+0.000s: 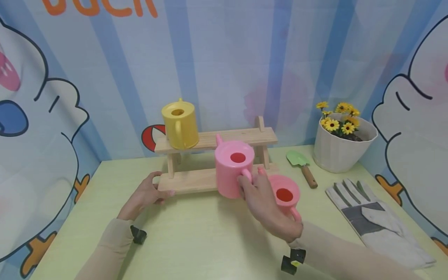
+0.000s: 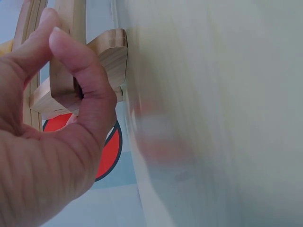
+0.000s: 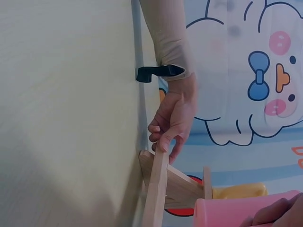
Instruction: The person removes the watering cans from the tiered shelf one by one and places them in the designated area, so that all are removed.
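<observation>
My right hand [image 1: 262, 204] grips the handle of a pink watering can [image 1: 227, 177], which overlaps the lower board of a wooden two-tier shelf [image 1: 190, 181] in the head view. Its spout points away toward the back. At the shelf's left end, my left hand [image 1: 147, 194] holds the lower board's end, thumb and fingers curled round it in the left wrist view. On the upper board's left side stands a yellow watering can [image 1: 189, 130], upright. A second pink watering can [image 1: 290, 186] sits on the table, partly hidden behind my right hand.
To the right lie a small trowel [image 1: 308, 175] with a green blade and a pair of grey-white work gloves [image 1: 388, 229]. A white pot [image 1: 336, 155] of yellow flowers [image 1: 331, 124] stands at the back right. A printed curtain [image 1: 227, 70] hangs behind the table.
</observation>
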### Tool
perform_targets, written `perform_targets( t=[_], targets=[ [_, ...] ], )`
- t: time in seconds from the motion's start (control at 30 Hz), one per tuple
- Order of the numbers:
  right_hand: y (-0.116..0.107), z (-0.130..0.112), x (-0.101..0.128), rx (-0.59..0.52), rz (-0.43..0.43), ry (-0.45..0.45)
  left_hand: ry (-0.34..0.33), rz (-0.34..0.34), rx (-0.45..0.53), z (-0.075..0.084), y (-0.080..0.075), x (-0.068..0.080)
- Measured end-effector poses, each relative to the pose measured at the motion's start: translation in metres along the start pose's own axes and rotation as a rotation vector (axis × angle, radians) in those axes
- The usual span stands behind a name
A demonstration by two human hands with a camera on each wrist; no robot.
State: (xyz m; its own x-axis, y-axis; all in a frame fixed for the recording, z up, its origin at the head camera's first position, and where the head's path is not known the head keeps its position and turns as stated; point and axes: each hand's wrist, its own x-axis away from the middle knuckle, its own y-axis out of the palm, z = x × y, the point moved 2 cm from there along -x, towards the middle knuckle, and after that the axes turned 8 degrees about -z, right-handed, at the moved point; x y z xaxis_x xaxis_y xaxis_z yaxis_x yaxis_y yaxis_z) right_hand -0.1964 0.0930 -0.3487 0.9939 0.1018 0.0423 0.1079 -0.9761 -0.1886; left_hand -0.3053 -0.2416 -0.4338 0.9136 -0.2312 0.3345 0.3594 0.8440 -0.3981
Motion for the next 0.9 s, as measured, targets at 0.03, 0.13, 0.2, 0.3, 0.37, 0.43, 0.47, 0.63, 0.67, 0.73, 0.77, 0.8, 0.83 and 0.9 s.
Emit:
perform_targets(
  t=[0.03,0.13,0.2,0.3,0.37,0.43,0.47,0.63,0.67,0.73,0.77,0.8,0.83,0.9],
  targets=[
    [0.0,0.001,0.001,0.001,0.002,0.003,0.0,0.0,-0.001,0.0,0.0,0.0],
    [0.001,0.005,0.006,0.021,-0.004,0.019,-0.002,0.001,-0.001,0.0,0.0,0.0],
    [0.002,0.008,0.01,0.033,-0.007,0.039,0.001,0.0,0.002,-0.001,0.0,-0.001],
    [0.004,0.013,0.013,0.034,-0.013,0.065,0.01,-0.004,0.004,-0.002,0.0,-0.001],
    [0.004,0.017,0.016,0.036,-0.015,0.07,0.016,-0.006,0.004,-0.003,0.001,-0.002],
    [0.005,0.02,0.018,0.043,-0.017,0.071,0.017,-0.006,0.003,-0.003,0.001,-0.002],
    [0.005,0.022,0.02,0.05,-0.016,0.071,0.017,-0.006,0.004,-0.003,0.001,-0.002],
    [0.008,0.029,0.026,0.071,-0.01,0.06,0.015,-0.005,0.008,-0.004,0.001,-0.003],
    [0.008,0.031,0.027,0.07,-0.01,0.061,0.014,-0.004,0.007,-0.004,0.001,-0.003],
    [0.01,0.035,0.029,0.066,-0.01,0.068,0.015,-0.003,0.005,-0.004,0.001,-0.003],
    [0.01,0.037,0.029,0.064,-0.01,0.076,0.015,-0.003,0.003,-0.004,0.001,-0.003],
    [0.011,0.038,0.03,0.062,-0.011,0.084,0.015,-0.003,0.0,-0.004,0.001,-0.004],
    [0.011,0.04,0.03,0.062,-0.011,0.093,0.012,-0.001,-0.001,-0.004,0.0,-0.004],
    [0.013,0.042,0.03,0.06,-0.011,0.112,0.008,0.002,-0.002,-0.004,0.001,-0.004]
  ],
)
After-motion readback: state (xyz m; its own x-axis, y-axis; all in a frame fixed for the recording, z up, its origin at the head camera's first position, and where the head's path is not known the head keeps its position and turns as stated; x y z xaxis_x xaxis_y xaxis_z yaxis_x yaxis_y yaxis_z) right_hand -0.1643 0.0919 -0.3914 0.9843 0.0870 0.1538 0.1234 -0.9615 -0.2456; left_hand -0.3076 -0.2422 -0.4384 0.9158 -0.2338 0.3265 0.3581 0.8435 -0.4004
